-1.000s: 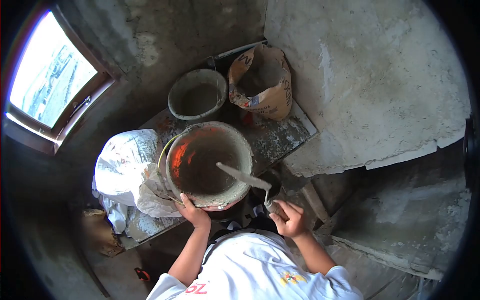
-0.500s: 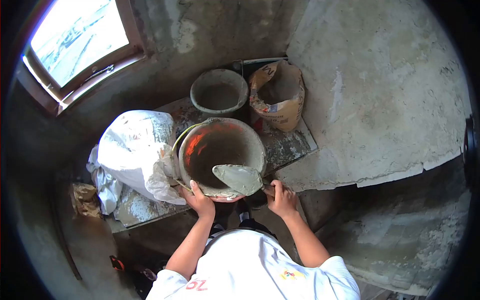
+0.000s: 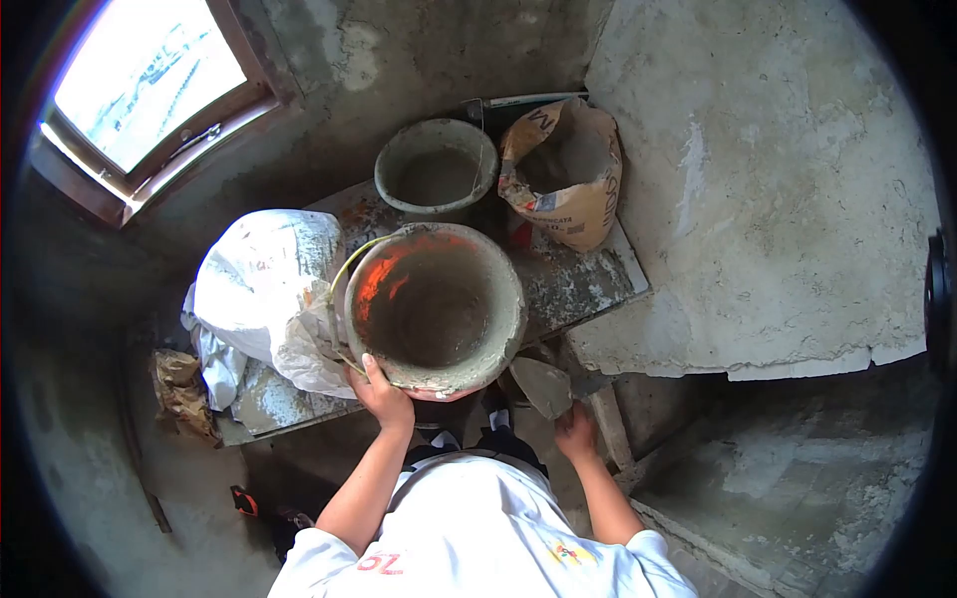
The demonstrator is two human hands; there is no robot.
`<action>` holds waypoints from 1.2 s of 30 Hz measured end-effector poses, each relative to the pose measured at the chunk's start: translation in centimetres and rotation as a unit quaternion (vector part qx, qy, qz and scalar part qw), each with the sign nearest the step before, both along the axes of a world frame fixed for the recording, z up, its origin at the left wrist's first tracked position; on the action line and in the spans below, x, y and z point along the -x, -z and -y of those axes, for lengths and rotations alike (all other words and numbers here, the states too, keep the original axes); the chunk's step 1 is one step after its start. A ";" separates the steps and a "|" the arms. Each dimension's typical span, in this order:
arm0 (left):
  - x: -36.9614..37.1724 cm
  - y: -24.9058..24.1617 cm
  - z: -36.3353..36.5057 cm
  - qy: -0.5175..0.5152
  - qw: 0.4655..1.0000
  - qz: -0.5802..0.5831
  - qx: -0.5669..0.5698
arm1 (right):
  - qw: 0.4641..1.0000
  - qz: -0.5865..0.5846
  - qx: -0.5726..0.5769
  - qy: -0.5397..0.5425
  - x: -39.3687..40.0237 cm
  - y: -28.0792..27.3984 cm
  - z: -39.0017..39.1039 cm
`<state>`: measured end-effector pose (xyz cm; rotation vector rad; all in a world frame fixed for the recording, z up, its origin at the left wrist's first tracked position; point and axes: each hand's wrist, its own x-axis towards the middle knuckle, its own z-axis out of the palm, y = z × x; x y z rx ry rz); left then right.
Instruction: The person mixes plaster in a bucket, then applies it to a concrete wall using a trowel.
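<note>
A mortar-caked bucket (image 3: 510, 299) with orange showing inside its left wall stands in front of me, tilted slightly toward me. My left hand (image 3: 386, 401) is closed on its near left rim, thumb on the upper edge. Grey residue coats the bucket's inside. To the right of the bucket and lower, my right hand (image 3: 577, 435) is closed around the handle of a trowel (image 3: 542, 387). The trowel's grey, mortar-smeared blade points up and left, close to the bucket's right side. A thin yellowish handle (image 3: 344, 274) hangs along the bucket's left.
Behind the bucket stand a second mortar-crusted bucket (image 3: 478, 204) and an open paper cement bag (image 3: 573, 224). A white sack (image 3: 264, 284) leans at left beside crumpled brown paper (image 3: 179, 389). All rest around a splattered board (image 3: 588, 289). A concrete ledge (image 3: 758, 249) edges the right.
My right hand has lowered the trowel from over the bucket's near rim to its right side. The bucket now tips a little toward me, with my left hand still on it.
</note>
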<state>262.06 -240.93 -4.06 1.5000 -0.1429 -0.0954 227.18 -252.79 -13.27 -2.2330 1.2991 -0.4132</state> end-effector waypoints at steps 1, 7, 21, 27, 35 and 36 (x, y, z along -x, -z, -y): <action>-0.1 0.1 0.1 0.000 1.000 -0.001 0.001 | 0.998 0.042 0.055 -0.006 0.9 -0.3 -0.2; 0.1 0.0 0.0 -0.005 1.000 0.007 -0.007 | 0.906 0.321 -0.268 -0.072 -0.2 -9.0 0.4; -0.2 0.4 -0.2 -0.015 1.000 -0.002 -0.013 | 0.706 0.342 -0.598 -0.166 -5.0 -2.6 5.1; 0.3 -0.2 -0.1 -0.004 1.000 0.011 0.002 | 0.797 0.192 -0.569 -0.067 3.2 2.3 2.8; 0.8 -0.3 0.3 0.004 0.998 -0.015 0.058 | 0.878 0.305 -0.368 -0.029 0.4 -11.8 4.0; 0.9 -0.8 0.5 0.009 0.996 -0.017 0.085 | 0.880 0.307 -0.362 -0.024 -0.5 -12.2 4.6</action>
